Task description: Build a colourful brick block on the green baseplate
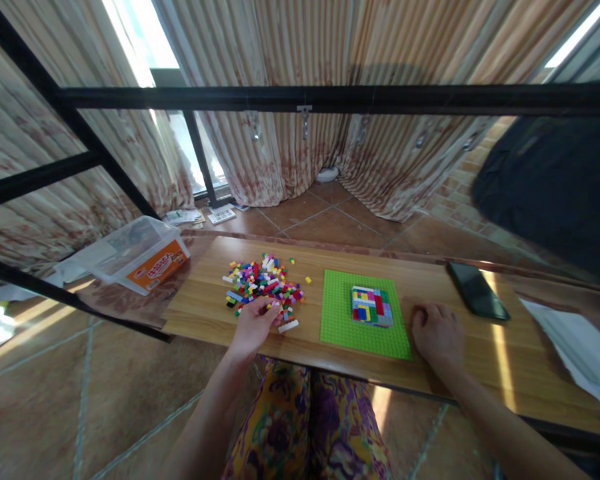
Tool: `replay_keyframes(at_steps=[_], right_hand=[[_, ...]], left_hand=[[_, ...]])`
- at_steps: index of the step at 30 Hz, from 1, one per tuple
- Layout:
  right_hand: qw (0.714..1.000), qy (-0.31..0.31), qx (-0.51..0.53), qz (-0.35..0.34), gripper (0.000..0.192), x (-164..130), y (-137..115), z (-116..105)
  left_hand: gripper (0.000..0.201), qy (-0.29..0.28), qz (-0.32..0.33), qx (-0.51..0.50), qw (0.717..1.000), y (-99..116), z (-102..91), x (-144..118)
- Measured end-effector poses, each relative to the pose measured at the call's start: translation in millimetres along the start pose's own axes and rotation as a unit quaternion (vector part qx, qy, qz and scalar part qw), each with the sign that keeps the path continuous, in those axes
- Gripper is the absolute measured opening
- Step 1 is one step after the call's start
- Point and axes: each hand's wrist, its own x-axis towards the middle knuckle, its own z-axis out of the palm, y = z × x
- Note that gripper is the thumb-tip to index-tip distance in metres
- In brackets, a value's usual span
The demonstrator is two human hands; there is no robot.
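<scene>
Left hand (253, 325) at near edge of loose multicoloured plastic brick pile (263, 281), left of green square baseplate (340, 320), fingers curled, grip indiscernible. Right hand (437, 333) flat, empty, beside baseplate's right edge. Picking step; calls for pinching one brick.

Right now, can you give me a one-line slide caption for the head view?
Left hand picks in the brick pile; right hand rests on the table beside the green baseplate.

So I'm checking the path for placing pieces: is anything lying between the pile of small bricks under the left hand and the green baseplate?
Nothing visible blocks it. Between the pile of small multicoloured plastic bricks and the flat green studded baseplate is bare wooden tabletop; one white brick lies near the left hand.
</scene>
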Motion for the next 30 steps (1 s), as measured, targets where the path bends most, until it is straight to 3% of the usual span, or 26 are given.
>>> replay_keyframes(at_steps=[16, 30], right_hand=[[1.0, 0.001, 0.006, 0.003, 0.025, 0, 2, 2], [1.0, 0.011, 0.008, -0.003, 0.023, 0, 2, 3]], left_hand=[[0.016, 0.096, 0.039, 0.101, 0.99, -15, -7.2, 28], [0.032, 0.098, 0.013, 0.145, 0.984, -14, -14.1, 44]])
